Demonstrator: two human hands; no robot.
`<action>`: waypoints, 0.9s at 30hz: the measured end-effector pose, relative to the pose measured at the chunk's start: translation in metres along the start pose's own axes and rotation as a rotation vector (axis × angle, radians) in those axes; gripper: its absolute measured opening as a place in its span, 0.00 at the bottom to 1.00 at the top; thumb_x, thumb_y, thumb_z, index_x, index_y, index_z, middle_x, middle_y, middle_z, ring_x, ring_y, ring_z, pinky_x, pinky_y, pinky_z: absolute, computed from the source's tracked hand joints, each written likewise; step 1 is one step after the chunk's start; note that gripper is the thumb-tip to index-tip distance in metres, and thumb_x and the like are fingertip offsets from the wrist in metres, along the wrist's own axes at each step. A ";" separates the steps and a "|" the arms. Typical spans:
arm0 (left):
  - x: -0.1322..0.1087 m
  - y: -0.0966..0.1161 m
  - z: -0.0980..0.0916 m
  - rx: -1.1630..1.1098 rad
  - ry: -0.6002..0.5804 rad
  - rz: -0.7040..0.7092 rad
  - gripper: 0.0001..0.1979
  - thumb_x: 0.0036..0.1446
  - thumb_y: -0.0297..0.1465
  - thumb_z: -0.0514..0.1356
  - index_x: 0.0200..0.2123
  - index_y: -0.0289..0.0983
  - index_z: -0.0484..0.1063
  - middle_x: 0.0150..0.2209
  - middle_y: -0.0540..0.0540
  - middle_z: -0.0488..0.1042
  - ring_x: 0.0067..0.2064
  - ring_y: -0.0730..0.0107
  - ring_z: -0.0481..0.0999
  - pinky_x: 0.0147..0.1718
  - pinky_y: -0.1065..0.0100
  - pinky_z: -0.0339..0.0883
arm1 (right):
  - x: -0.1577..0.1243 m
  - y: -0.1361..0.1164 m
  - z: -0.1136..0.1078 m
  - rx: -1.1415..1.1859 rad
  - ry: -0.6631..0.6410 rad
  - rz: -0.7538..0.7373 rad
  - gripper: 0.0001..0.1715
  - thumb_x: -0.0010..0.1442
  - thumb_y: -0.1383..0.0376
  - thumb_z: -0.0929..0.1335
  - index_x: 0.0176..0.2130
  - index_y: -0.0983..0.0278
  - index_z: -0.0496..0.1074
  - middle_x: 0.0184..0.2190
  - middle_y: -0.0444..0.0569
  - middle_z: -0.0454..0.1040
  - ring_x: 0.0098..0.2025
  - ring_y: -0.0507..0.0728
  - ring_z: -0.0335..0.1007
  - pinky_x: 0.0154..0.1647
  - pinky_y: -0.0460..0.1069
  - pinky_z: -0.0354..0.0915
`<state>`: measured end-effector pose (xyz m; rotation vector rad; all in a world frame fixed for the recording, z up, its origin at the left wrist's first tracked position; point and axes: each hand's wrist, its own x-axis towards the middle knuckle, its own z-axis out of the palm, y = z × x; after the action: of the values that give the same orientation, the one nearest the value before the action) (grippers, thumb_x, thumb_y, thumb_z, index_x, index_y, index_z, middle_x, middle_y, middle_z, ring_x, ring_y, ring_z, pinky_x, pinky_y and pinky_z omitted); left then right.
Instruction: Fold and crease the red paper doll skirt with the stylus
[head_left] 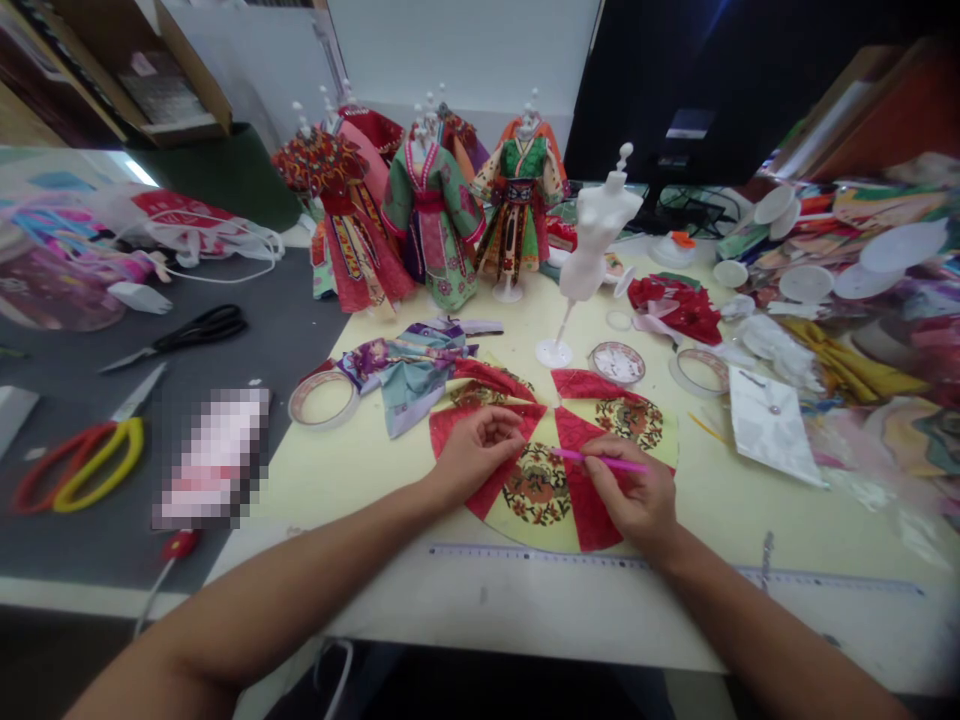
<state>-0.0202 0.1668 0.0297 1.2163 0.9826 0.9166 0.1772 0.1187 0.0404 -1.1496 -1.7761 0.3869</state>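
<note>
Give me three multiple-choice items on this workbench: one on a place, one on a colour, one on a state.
1. Where do the yellow-handled scissors lie?
A) On the cream sheet
B) On the grey mat
C) In the left hand

2. What colour is the stick in the right hand?
A) Pink
B) Green
C) White

3. How is the left hand posed?
A) Gripping scissors
B) Flat and spread
C) Curled over the red paper

1: B, they lie left of the sheet.
2: A, pink shows between the fingers.
3: C, its fingers bend over the paper.

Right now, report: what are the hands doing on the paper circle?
Right hand pinching pink stick over red paper wedge. Left hand curled on red wedge. Ruler below both hands.
</note>
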 end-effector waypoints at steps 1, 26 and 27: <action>0.000 0.000 0.000 0.003 -0.003 0.005 0.10 0.48 0.28 0.62 0.36 0.34 0.67 0.29 0.50 0.70 0.32 0.76 0.71 0.34 0.70 0.65 | 0.000 0.000 0.000 -0.007 -0.006 0.011 0.03 0.56 0.69 0.64 0.33 0.63 0.68 0.27 0.47 0.71 0.29 0.52 0.70 0.29 0.46 0.66; 0.001 -0.003 -0.001 0.101 -0.046 0.011 0.04 0.52 0.25 0.57 0.34 0.35 0.67 0.30 0.47 0.75 0.35 0.72 0.75 0.34 0.69 0.68 | 0.000 0.006 0.005 -0.107 -0.143 0.100 0.04 0.57 0.65 0.64 0.32 0.63 0.68 0.24 0.44 0.70 0.23 0.50 0.66 0.23 0.45 0.62; 0.001 -0.003 -0.001 0.110 -0.049 0.019 0.04 0.52 0.25 0.57 0.34 0.35 0.67 0.30 0.47 0.75 0.35 0.72 0.75 0.34 0.69 0.68 | 0.000 0.007 0.006 -0.111 -0.144 0.097 0.04 0.57 0.65 0.64 0.32 0.63 0.68 0.25 0.44 0.70 0.24 0.51 0.67 0.24 0.45 0.62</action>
<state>-0.0206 0.1676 0.0265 1.3362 0.9948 0.8528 0.1762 0.1234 0.0331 -1.3182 -1.8906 0.4422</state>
